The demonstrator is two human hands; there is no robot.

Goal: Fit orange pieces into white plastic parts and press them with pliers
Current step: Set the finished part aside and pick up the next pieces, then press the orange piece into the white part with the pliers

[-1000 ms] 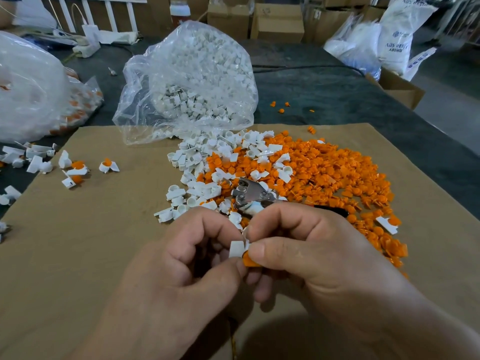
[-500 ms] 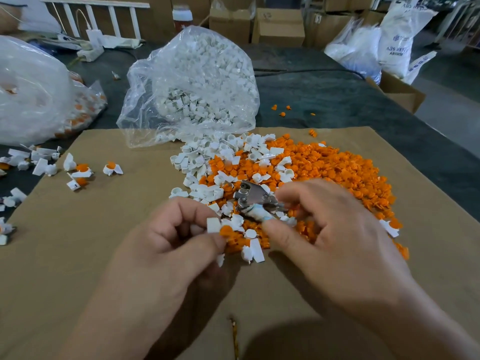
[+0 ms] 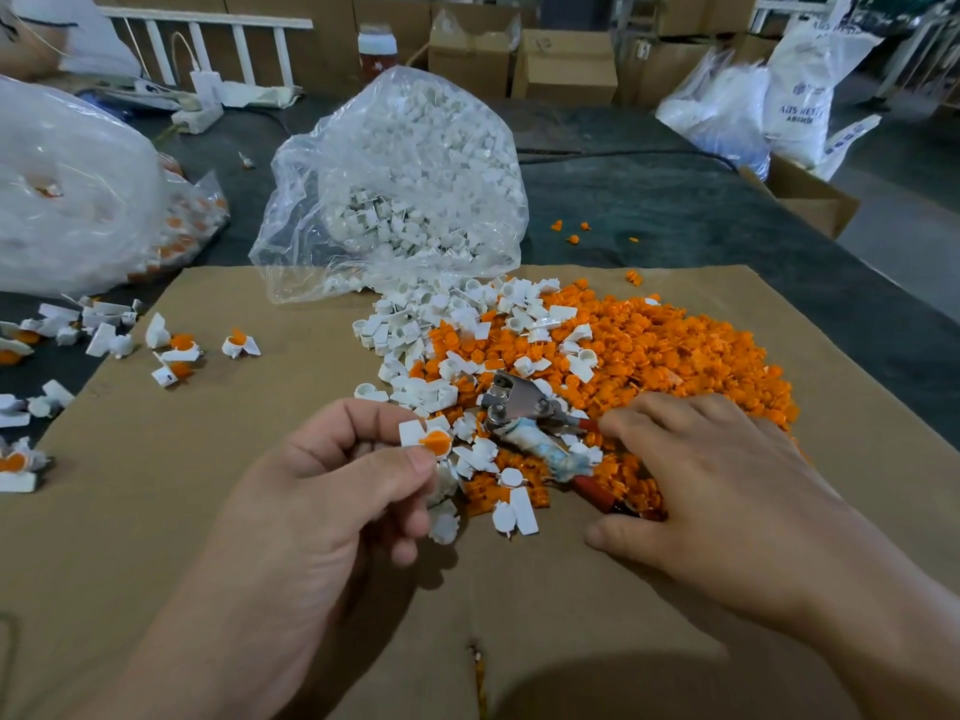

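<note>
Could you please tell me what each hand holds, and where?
The left hand pinches the white part with orange piece by its lower edge; the right hand rests over the pliers, holding nothing.

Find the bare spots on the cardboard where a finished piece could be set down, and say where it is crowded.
Bare cardboard lies between the assembled pieces at the left and the left hand; another bare patch lies at the near edge, between the hands. Crowded: the orange-and-white pile around the pliers, from the clear bag to the right hand.
</note>
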